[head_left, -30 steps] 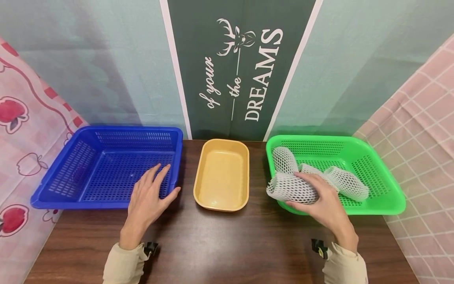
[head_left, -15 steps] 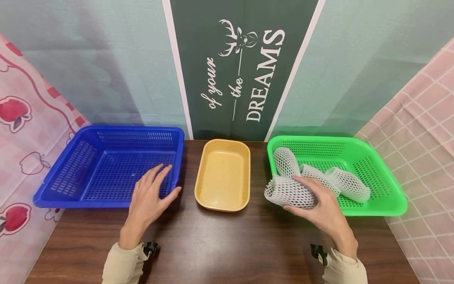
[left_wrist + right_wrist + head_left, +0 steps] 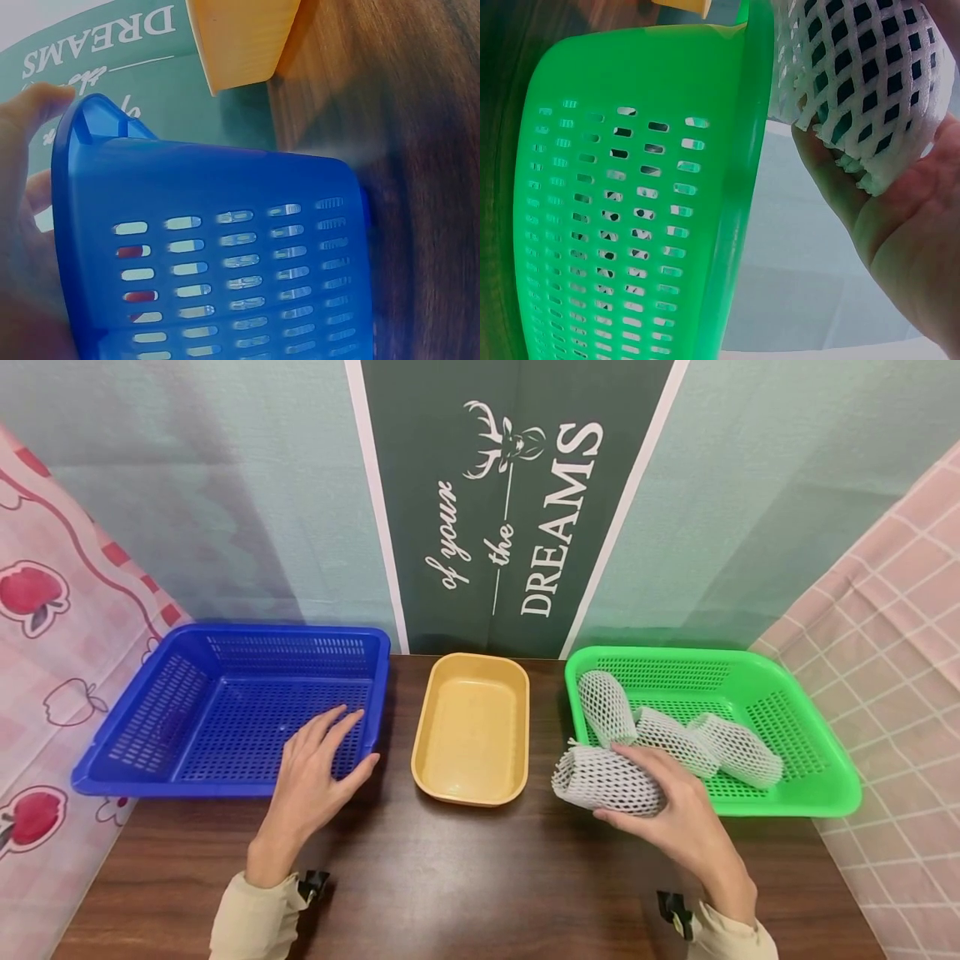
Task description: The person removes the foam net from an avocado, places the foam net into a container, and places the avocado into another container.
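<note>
The right hand point(image 3: 686, 814) grips a white foam-net sleeve point(image 3: 609, 782) over the near left edge of the green basket point(image 3: 795, 806). In the right wrist view the netting point(image 3: 870, 82) lies against the palm, with the thumb along its lower edge; what is inside it cannot be told. Three more netted pieces lie in the green basket, one of them point(image 3: 742, 750) at the right. The left hand point(image 3: 311, 781) hangs over the near right corner of the blue basket point(image 3: 180, 792), fingers relaxed and apart, holding nothing.
A yellow tray point(image 3: 471, 739) stands between the two baskets on the dark wooden table point(image 3: 472, 877). Behind them hangs a green cloth with white lettering point(image 3: 558, 518). Patterned pink cloths hang on both sides.
The right hand has moved a little to the left and nearer the body with the netted piece, away from the others in the green basket. The left hand has barely moved.
</note>
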A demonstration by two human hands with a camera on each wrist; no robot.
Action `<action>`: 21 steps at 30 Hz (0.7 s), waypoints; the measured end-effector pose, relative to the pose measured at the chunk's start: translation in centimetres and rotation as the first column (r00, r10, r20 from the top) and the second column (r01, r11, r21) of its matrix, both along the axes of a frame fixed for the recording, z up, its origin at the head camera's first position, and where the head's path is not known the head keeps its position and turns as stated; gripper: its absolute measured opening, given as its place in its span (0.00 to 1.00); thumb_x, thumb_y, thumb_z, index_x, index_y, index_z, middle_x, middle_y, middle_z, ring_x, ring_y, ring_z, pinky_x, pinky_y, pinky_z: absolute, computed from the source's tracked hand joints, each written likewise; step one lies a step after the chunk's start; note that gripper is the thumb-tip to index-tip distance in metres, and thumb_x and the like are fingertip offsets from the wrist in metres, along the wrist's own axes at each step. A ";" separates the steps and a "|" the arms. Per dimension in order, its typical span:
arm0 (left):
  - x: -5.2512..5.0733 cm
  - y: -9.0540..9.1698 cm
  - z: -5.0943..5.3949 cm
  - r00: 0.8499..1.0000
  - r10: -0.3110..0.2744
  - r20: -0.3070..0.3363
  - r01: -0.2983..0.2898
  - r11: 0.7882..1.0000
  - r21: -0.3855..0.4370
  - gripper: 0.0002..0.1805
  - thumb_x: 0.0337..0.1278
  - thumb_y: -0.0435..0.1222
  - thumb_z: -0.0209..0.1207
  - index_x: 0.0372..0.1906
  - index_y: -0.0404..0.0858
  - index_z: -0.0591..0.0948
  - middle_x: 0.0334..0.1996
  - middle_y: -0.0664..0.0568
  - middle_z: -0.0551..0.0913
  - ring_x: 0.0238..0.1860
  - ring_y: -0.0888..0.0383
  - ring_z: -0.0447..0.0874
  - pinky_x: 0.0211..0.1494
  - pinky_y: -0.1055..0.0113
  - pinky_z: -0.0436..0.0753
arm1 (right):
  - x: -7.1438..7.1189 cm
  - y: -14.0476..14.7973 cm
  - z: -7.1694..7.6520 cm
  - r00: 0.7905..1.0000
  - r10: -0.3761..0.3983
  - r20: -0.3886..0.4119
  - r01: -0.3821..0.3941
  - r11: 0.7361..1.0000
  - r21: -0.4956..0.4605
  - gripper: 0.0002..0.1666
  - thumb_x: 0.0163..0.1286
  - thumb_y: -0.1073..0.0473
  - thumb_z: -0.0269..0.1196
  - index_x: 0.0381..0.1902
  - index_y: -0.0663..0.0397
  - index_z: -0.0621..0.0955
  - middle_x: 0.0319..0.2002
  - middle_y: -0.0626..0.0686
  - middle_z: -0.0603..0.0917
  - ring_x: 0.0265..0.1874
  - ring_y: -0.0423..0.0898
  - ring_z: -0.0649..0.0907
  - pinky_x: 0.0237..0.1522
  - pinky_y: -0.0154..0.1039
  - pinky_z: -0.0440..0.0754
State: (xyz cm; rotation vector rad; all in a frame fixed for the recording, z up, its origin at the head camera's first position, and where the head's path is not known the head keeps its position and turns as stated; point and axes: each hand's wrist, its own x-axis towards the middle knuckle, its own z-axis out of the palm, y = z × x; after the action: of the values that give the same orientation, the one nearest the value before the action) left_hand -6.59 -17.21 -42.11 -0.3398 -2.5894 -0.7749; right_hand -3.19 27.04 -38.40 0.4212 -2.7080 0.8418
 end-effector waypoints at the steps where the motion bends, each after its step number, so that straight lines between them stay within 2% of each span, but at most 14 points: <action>1: 0.0 0.0 0.0 1.000 -0.003 -0.006 0.003 1.000 0.004 0.34 0.48 0.42 0.70 0.65 0.43 0.76 0.65 0.38 0.74 0.65 0.34 0.69 0.62 0.34 0.64 | 0.1 0.0 0.0 1.000 -0.001 0.001 0.001 1.000 -0.002 0.49 0.37 0.49 0.84 0.62 0.39 0.79 0.53 0.48 0.83 0.48 0.31 0.76 0.48 0.24 0.70; 8: 0.2 0.2 0.1 0.999 -0.028 -0.044 0.028 1.000 0.005 0.33 0.47 0.41 0.71 0.63 0.41 0.78 0.64 0.37 0.75 0.64 0.34 0.69 0.62 0.32 0.64 | 0.8 -0.5 0.0 1.000 0.005 0.001 -0.005 1.000 0.011 0.49 0.38 0.48 0.84 0.63 0.37 0.79 0.54 0.46 0.82 0.46 0.33 0.76 0.46 0.25 0.71; 17: 0.8 0.5 0.5 0.995 -0.071 -0.070 0.072 0.997 0.016 0.32 0.46 0.39 0.71 0.61 0.40 0.79 0.62 0.38 0.77 0.64 0.36 0.71 0.62 0.33 0.64 | 1.4 -1.5 -0.3 0.998 0.051 0.026 -0.052 0.998 0.039 0.48 0.38 0.46 0.83 0.62 0.39 0.79 0.55 0.46 0.81 0.47 0.37 0.78 0.44 0.40 0.81; 21: 1.0 0.7 0.7 0.992 -0.090 -0.087 0.091 0.996 0.013 0.32 0.46 0.39 0.71 0.61 0.40 0.79 0.60 0.37 0.78 0.63 0.36 0.72 0.62 0.34 0.65 | 1.8 -2.0 -0.5 0.996 0.085 0.016 -0.086 0.996 0.039 0.48 0.38 0.46 0.83 0.62 0.39 0.79 0.54 0.45 0.81 0.47 0.38 0.79 0.45 0.39 0.81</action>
State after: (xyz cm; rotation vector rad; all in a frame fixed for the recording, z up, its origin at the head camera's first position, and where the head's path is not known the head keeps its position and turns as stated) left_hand -5.54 -16.52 -41.40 -0.4778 -2.4999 -0.7956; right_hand -1.41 25.02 -38.88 0.5455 -2.7407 0.8167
